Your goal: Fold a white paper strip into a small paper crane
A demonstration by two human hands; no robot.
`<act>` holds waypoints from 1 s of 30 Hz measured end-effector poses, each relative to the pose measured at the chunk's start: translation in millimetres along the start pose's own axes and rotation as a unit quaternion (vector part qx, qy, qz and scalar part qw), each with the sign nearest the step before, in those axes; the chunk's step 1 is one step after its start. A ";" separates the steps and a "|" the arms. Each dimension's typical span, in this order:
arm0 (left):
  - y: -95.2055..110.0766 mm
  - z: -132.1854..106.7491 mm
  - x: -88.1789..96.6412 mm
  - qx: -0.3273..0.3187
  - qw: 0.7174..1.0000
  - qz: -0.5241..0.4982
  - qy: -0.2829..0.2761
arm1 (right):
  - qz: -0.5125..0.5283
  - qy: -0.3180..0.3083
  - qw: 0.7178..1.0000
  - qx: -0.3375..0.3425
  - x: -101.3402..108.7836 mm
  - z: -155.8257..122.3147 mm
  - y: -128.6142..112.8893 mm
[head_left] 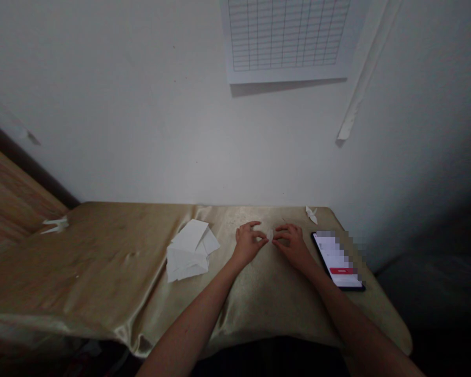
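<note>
Between my two hands is a small piece of folded white paper (270,236), held low over the table. My left hand (249,242) pinches its left side between thumb and index finger. From the other side, my right hand (290,242) grips it with thumb and fingertips. The fingers hide part of the paper, and its exact folds are too small to make out. Left of my left hand lies a loose pile of white paper sheets (190,251). A folded paper crane (311,214) rests beyond my right hand, near the table's back edge.
A smartphone (335,262) with a lit screen lies right of my right forearm. The table carries a wrinkled gold satin cloth (113,251). Another folded white paper figure (57,225) sits at the far left. A printed grid sheet (288,42) hangs on the wall (141,115) behind.
</note>
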State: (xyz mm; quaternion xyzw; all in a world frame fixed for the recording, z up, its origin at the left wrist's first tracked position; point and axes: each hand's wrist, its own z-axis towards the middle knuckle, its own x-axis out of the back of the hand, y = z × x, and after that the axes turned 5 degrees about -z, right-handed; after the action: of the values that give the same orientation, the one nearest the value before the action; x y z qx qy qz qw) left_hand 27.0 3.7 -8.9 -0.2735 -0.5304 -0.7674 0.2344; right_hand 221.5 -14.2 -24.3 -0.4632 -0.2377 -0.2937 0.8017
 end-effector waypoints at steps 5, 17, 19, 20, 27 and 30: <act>3.2 -2.6 0.5 -0.013 1.000 0.013 -0.008 | 0.012 -0.008 1.000 -0.006 -1.2 1.3 2.5; 11.0 -6.8 3.7 -0.016 0.999 0.033 -0.007 | 0.021 -0.039 0.997 -0.056 -3.9 0.2 4.2; 10.0 -6.7 2.8 -0.017 0.999 0.029 -0.005 | 0.018 -0.029 0.998 -0.061 -5.2 -0.3 5.5; 9.6 -6.6 2.4 -0.017 0.999 0.027 -0.004 | 0.016 -0.025 0.998 -0.062 -5.9 -0.5 6.2; 11.8 -7.4 3.9 -0.001 0.999 0.027 -0.017 | -0.002 -0.005 0.998 -0.063 -8.3 -2.5 5.3; 13.6 -7.7 4.9 0.009 0.999 0.026 -0.023 | -0.006 -0.002 0.998 -0.064 -8.1 -2.7 2.7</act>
State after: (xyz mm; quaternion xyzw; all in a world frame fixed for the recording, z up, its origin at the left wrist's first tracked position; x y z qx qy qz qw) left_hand 30.9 -8.4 1.5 -0.3025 -0.5349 -0.7500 0.2446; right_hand 217.8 -13.5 -32.5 -0.5125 -0.2233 -0.3123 0.7681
